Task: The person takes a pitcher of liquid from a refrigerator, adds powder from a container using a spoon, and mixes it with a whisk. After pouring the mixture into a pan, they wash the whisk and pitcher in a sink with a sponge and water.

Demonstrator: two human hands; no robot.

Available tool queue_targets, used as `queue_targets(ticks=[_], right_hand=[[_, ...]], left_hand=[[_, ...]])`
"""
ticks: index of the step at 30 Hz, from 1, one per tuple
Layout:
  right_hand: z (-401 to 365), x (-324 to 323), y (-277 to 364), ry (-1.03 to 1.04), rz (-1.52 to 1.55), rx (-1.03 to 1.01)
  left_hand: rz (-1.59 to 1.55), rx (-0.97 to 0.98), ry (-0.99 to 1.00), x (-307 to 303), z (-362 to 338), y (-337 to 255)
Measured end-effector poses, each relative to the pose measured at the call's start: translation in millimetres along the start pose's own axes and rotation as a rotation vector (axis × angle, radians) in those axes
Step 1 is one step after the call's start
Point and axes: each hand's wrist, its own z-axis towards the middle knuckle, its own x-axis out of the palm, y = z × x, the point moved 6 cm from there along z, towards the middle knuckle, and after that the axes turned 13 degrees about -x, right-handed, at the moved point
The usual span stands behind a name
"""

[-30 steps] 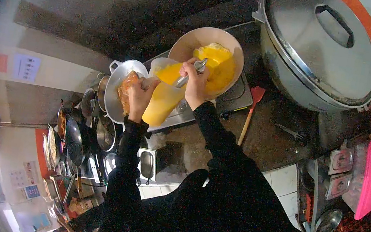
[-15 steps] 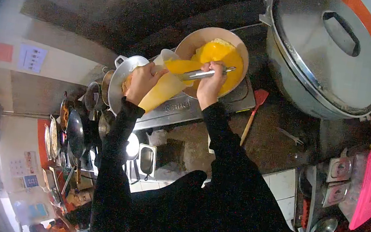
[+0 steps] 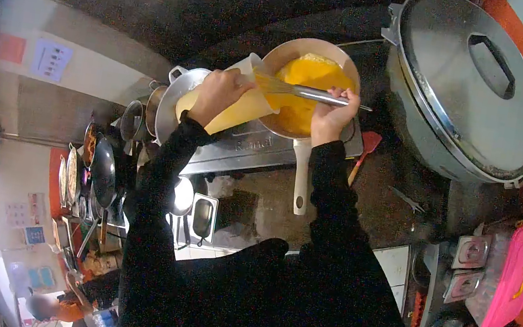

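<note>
Two hands meet at the pan (image 3: 283,52). Left hand (image 3: 218,89) fingers wrap the tipped jug (image 3: 243,103) at the pan's left rim. Right hand (image 3: 331,113) fingers clamp a metal tool (image 3: 319,95) across the pan. Yellow mix (image 3: 308,79) lies inside the pan. It looks like the pouring step; next calls for a steady tilt.

— Anything legible?
— Only on the stove front (image 3: 252,144): raised brand letters, apparently "Rinnai", partly blurred.
— And on the white wall notice (image 3: 51,59)?
— Printed lines there, too small to read.
</note>
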Motion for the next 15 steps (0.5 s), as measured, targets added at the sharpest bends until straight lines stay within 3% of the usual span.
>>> queue_targets(ticks=[15], right_hand=[[14.6, 18.6, 35.8, 0.007, 0.007, -0.136]], left_hand=[[0.215, 0.298, -0.002, 21.1, 10.6, -26.5]])
